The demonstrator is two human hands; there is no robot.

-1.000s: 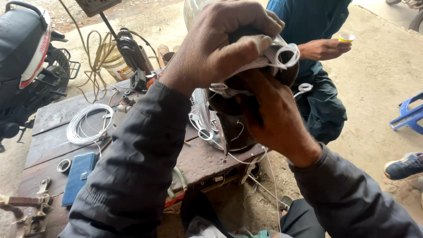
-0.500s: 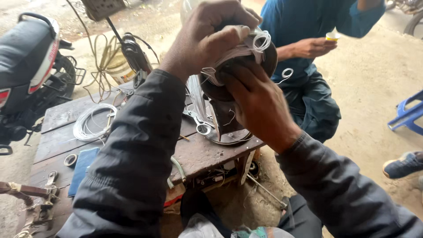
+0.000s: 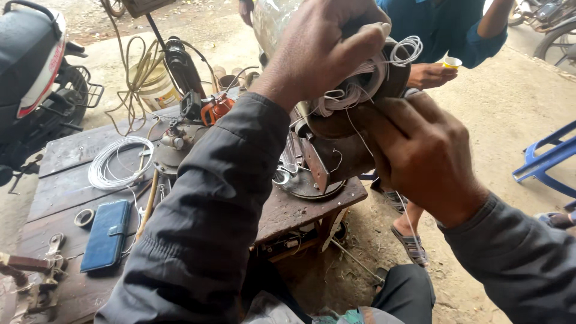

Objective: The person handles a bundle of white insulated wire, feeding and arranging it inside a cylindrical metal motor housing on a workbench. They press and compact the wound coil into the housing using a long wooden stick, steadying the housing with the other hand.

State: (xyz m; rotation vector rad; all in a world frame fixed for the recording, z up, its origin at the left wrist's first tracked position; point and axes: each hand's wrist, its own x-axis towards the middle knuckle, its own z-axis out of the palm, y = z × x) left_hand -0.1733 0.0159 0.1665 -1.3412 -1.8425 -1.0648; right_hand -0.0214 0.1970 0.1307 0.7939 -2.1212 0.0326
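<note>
My left hand (image 3: 324,51) grips the top of a dark round motor body (image 3: 336,150), its fingers pressed over a bundle of white sleeved wires (image 3: 360,87) that loop out at the right. My right hand (image 3: 420,156) holds the motor's lower right side, fingers wrapped against its casing, with a thin white thread running down past it. The motor stands tilted on a round metal plate (image 3: 306,186) at the edge of a worn wooden table (image 3: 66,198).
On the table lie a coil of white wire (image 3: 117,162), a blue phone case (image 3: 107,235), a roll of tape (image 3: 84,217) and an orange tool (image 3: 216,108). A scooter (image 3: 36,66) stands left. A person in blue holds a small cup (image 3: 451,62). A blue chair (image 3: 549,162) stands right.
The motor and both hands have come closer and higher in view. My left fingers have slid further over the white wire bundle, and my right hand has shifted lower on the casing.
</note>
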